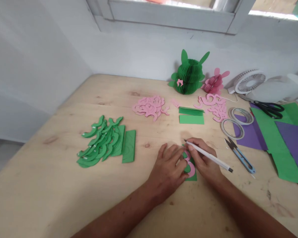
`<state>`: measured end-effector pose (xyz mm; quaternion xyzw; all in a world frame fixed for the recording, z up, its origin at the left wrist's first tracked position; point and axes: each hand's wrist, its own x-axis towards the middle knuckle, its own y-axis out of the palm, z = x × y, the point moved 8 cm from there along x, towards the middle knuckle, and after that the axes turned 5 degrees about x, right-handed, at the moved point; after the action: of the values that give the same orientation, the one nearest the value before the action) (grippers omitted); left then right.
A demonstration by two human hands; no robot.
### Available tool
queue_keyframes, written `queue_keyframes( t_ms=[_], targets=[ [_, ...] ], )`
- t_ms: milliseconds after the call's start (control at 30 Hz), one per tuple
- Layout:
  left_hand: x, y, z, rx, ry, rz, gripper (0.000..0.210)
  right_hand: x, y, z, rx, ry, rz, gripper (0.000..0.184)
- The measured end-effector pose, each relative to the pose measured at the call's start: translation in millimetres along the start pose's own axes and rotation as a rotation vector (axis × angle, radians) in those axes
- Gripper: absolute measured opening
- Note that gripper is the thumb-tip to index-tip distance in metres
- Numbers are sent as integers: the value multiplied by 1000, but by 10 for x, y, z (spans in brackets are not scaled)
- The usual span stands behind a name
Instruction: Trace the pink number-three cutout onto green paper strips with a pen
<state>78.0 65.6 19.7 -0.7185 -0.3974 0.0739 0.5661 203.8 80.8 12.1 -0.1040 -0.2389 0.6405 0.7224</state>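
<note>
My right hand is closed around a white pen, its dark tip pointing up and left near the top of a small green paper piece. A curvy pink paper cutout lies flat on that green piece. With bent fingers, my left hand holds the cutout down from the left and hides part of it. Further left is a pile of wavy green cutouts beside a green paper rectangle.
Pink cutouts and folded green strips lie behind my hands. At right are blue thread snips, tape rolls, black-handled scissors and purple paper. A green honeycomb paper figure and white fan stand near the wall.
</note>
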Motion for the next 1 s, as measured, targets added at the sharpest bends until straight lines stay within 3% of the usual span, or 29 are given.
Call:
queue_keyframes(
  t_ms=[267,633,1000],
  targets=[
    [9,-10,-2,20,8,-26,16,22,39,83,-90,-53,51,20],
    [17,-14,-5,38,6,-42,13,42,119,304,-317,-273,91,21],
    [4,-31,-27,68,13,-64,13,29,164,323,-383,-318,92,22]
  ],
)
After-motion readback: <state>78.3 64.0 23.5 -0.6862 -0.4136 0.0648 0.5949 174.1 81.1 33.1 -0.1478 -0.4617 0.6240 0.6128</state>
